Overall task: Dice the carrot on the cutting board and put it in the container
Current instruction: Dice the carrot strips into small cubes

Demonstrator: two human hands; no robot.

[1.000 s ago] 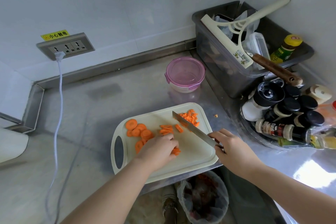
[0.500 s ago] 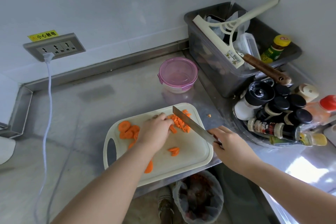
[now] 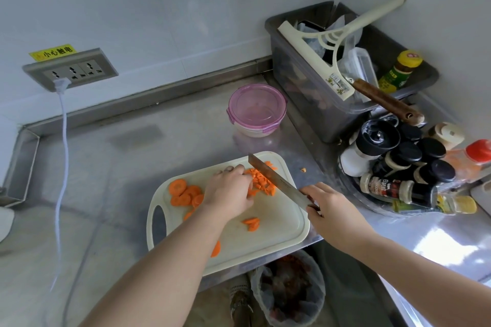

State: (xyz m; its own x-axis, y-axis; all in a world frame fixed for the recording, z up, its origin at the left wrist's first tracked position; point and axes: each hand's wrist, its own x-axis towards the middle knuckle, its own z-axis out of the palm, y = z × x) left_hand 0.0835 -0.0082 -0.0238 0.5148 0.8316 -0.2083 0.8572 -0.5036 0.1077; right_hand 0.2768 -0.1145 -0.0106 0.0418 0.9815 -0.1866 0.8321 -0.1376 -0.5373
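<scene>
Gripping the knife (image 3: 277, 180) firmly in my right hand (image 3: 329, 207).
Left hand (image 3: 228, 191) holds carrot dice (image 3: 261, 184) just left of the blade.

Counting from here: I've got one cutting board (image 3: 279, 223), one knife (image 3: 273, 178) and one lidded container (image 3: 256, 109) at the board's 12 o'clock. Carrot rounds (image 3: 183, 191) at 9 o'clock, I make five or six, overlapping. The diced heap (image 3: 261, 183) has too many to count. One stray bit (image 3: 303, 170) at 2 o'clock. Three sockets (image 3: 71, 71), one plug (image 3: 61, 84).
</scene>
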